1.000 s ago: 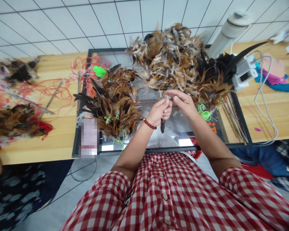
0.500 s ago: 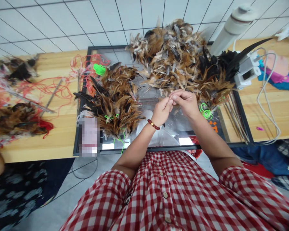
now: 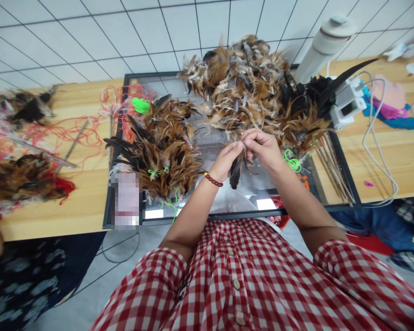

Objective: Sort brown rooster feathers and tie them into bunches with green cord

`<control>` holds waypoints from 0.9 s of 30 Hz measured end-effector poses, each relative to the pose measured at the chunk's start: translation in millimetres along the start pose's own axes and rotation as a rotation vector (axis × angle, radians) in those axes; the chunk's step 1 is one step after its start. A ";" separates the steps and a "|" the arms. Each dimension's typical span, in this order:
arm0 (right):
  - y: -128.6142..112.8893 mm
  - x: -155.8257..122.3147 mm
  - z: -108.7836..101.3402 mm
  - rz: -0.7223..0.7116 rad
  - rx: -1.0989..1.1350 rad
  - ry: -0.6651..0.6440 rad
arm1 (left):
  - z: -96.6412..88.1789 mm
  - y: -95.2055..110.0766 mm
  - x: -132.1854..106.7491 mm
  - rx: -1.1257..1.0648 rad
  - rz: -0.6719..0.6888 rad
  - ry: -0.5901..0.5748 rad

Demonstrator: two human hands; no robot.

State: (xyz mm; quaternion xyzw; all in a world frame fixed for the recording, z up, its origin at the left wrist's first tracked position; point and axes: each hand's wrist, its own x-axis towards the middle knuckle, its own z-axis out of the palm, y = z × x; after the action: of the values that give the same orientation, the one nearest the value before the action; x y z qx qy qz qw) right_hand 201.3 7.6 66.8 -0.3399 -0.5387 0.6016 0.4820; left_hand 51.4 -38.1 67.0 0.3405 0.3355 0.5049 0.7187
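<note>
Both hands meet above a black-framed glass tray (image 3: 345, 172) on the wooden surface (image 3: 72, 202): the left hand (image 3: 227, 161) and right hand (image 3: 264, 147) are closed in fingertip pinches on a small tuft of dark feathers (image 3: 235, 170) hanging between them, just in front of the loose feather heap (image 3: 248, 87). The tray also holds 1 tied feather bundle (image 3: 165, 156) (bound with green cord) and thin sticks (image 3: 331, 170). A slackened pinch could likely let the light tuft fall apart and scatter into the heap.
</note>
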 end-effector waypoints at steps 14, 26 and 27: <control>-5.8 6.0 -30.3 -0.226 -0.775 -0.019 | -13.2 28.2 7.0 -0.054 0.048 0.559; 14.1 -1.5 -18.4 -0.131 -1.003 -0.052 | -13.9 18.7 12.1 0.017 0.024 0.602; 15.1 -0.5 -19.1 -0.116 -0.865 -0.010 | -12.7 16.6 12.6 0.015 0.016 0.596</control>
State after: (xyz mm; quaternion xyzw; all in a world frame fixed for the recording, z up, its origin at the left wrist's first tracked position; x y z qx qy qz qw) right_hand 216.0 13.9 48.4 -0.4768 -0.7615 0.2944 0.3257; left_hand 36.1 -19.9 72.1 0.1852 0.5330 0.5857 0.5819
